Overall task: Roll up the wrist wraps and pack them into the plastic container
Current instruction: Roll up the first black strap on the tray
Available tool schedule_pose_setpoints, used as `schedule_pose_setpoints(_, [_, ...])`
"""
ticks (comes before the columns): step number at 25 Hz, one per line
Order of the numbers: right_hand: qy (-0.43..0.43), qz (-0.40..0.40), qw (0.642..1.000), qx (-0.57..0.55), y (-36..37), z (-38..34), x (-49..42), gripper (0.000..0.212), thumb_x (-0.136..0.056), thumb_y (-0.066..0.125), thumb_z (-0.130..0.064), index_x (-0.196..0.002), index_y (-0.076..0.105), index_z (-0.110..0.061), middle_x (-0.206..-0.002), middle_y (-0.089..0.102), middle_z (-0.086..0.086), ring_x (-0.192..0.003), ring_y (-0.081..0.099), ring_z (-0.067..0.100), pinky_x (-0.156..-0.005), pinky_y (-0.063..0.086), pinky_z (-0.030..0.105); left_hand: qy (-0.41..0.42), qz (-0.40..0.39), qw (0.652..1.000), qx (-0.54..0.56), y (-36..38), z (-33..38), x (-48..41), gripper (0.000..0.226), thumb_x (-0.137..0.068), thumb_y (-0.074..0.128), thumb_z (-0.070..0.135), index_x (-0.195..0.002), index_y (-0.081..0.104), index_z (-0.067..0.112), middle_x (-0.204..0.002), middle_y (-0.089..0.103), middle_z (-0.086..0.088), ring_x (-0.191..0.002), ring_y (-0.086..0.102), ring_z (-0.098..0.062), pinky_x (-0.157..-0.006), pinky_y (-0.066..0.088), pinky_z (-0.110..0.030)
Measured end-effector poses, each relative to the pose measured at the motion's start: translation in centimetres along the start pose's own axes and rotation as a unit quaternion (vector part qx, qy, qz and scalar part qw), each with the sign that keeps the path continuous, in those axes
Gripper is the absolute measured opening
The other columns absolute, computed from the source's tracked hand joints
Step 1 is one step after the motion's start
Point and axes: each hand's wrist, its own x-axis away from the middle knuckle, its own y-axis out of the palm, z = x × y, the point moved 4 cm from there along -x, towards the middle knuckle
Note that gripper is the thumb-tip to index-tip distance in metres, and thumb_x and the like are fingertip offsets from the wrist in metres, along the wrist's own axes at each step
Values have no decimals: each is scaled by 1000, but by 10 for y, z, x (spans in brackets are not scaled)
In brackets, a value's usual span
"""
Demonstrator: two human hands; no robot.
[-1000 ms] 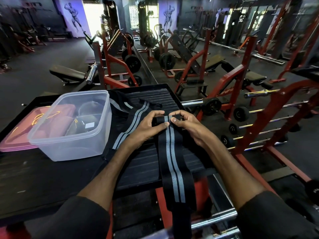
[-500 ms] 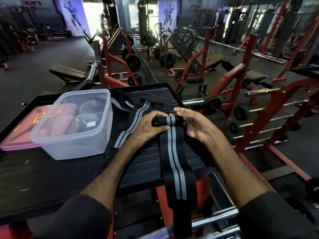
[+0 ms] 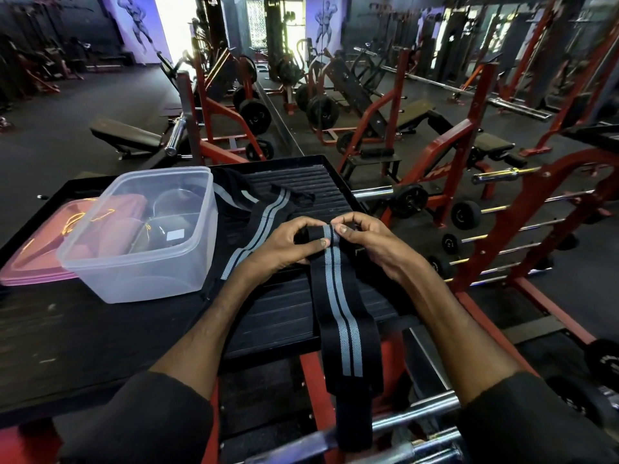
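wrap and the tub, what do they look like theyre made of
Wrap: probably woven elastic fabric, matte black with two grey stripes; a fine weave shows and it drapes limply over the platform edge.

Tub: likely translucent plastic, smooth and slightly frosted; the pink lid behind it shows through its walls.

The wrist wrap (image 3: 338, 316) hangs off the platform (image 3: 291, 182), its end hidden.

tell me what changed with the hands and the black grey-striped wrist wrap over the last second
Both hands, left hand and right hand, kept working the far end of the black grey-striped wrist wrap, and the small roll there has grown slightly thicker. The right hand's fingers opened briefly, then pinched it again. The clear plastic container, the pink lid and the second striped wrap stayed put.
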Motion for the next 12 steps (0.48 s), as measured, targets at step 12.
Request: schedule_pose_setpoints(12, [73, -59, 995, 20, 4, -5, 17, 53, -89, 58, -67, -124, 67, -28, -125, 72, -5, -113, 67, 20, -78, 50, 34, 171, 108, 977, -72, -9, 18, 18, 43, -74, 88, 16, -113, 71, 13, -111, 71, 8, -107, 65, 1, -96, 46, -12])
